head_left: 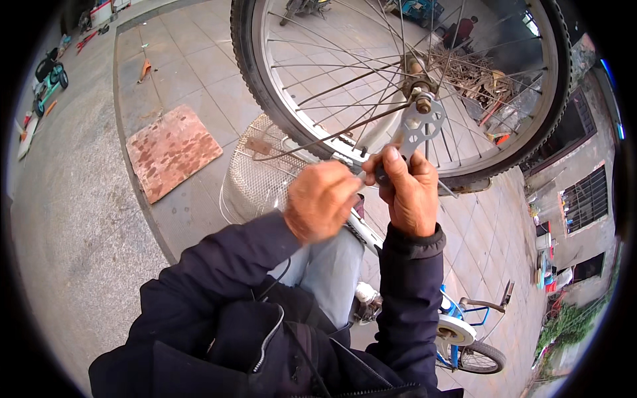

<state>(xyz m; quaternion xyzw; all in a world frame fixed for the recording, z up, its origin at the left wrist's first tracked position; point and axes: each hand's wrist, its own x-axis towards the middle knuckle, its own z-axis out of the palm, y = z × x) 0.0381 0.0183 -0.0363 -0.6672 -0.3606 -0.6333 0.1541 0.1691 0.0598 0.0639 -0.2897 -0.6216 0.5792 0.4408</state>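
Observation:
A spoked bicycle wheel (249, 83) with a knobby black tyre stands in front of me. My right hand (409, 189) is closed around the lower end of a flat silver multi-hole wrench (413, 138). The wrench's upper end lies at the axle nut (423, 104). Just left of it, my left hand (323, 201) is closed in a pinch, slightly blurred, its fingertips close to the right fingers. What they grip is too small to make out. A thin rusty metal stay (315, 141) slants from the hub down to the left, above a pale wire basket (255, 182).
A stained reddish square board (174, 152) lies on the tiles at left. A blue bicycle (474, 355) is at lower right. Behind the wheel are a pile of sticks (488, 86) and a person (461, 31). A turquoise wheeled toy (50, 86) stands far left.

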